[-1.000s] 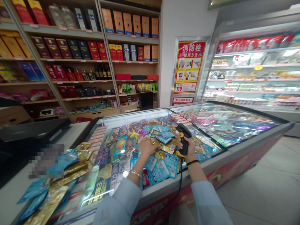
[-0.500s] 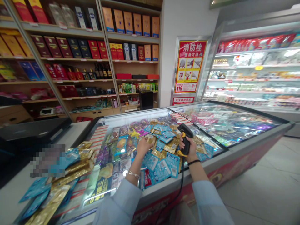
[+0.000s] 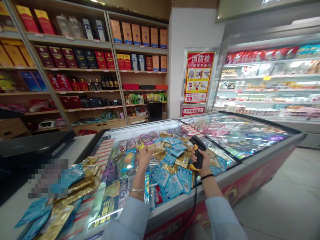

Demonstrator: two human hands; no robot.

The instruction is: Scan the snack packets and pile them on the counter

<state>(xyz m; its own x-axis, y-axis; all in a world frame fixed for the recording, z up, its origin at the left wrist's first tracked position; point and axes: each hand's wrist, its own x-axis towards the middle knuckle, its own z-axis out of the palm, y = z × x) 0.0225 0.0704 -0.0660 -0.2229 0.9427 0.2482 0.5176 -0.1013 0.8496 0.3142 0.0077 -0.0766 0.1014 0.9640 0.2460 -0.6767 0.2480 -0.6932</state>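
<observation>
My right hand (image 3: 203,161) grips a black and yellow barcode scanner (image 3: 197,151), its head tilted toward the packets. My left hand (image 3: 144,156) is closed on a gold snack packet (image 3: 155,147), lifted just above the pile and held in front of the scanner. Under both hands, several blue and gold packets (image 3: 172,173) lie spread on the glass lid of a chest freezer (image 3: 250,160). The scanner's cable (image 3: 193,203) hangs down over the freezer's front edge.
A second pile of blue and gold packets (image 3: 62,196) lies at the left, on the freezer lid and the white counter (image 3: 75,146). Shelves of boxed goods (image 3: 82,56) fill the back wall. An open refrigerated case (image 3: 270,83) stands at the right, with tiled floor (image 3: 282,200) below.
My left hand picked a gold packet off the pile and raised it toward the scanner. The right hand and scanner stayed almost still. The view tilted slightly down.
</observation>
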